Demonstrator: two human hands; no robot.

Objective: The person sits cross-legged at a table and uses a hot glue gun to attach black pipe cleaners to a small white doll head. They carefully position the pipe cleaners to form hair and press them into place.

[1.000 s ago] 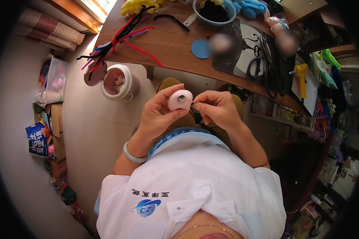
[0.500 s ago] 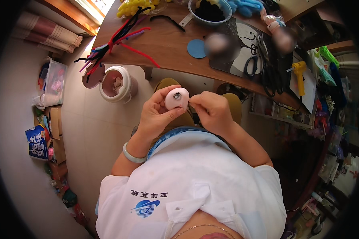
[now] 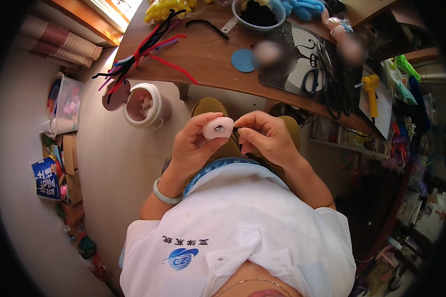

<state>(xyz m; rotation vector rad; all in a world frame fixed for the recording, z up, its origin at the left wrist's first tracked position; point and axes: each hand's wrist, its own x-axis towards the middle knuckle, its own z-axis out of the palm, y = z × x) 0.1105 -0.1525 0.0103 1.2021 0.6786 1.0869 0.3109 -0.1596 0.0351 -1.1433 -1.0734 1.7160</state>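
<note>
My left hand (image 3: 189,144) is closed round a small pale pink doll head (image 3: 211,129), with the thumb below and the fingers behind. A dark, shiny eye (image 3: 218,128) shows on the face turned up to me. At the head's right side my right hand (image 3: 271,141) pinches a small black piece (image 3: 236,129) between thumb and forefinger. That piece lies against the head's edge; whether it is fixed there I cannot tell. Both hands are over my lap, in front of the table edge.
Pipe cleaners (image 3: 142,52) lie on the wooden table (image 3: 203,59), beside a blue disc (image 3: 243,60) and a bowl of black pieces (image 3: 259,16). Scissors (image 3: 310,81) and a yellow glue gun (image 3: 370,94) are at right. An open lidded bin (image 3: 158,106) stands on the floor.
The doll head has tilted, so its eye looks narrower and sits lower. My right hand's fingers have loosened and shifted, and the black piece now shows at their tips.
</note>
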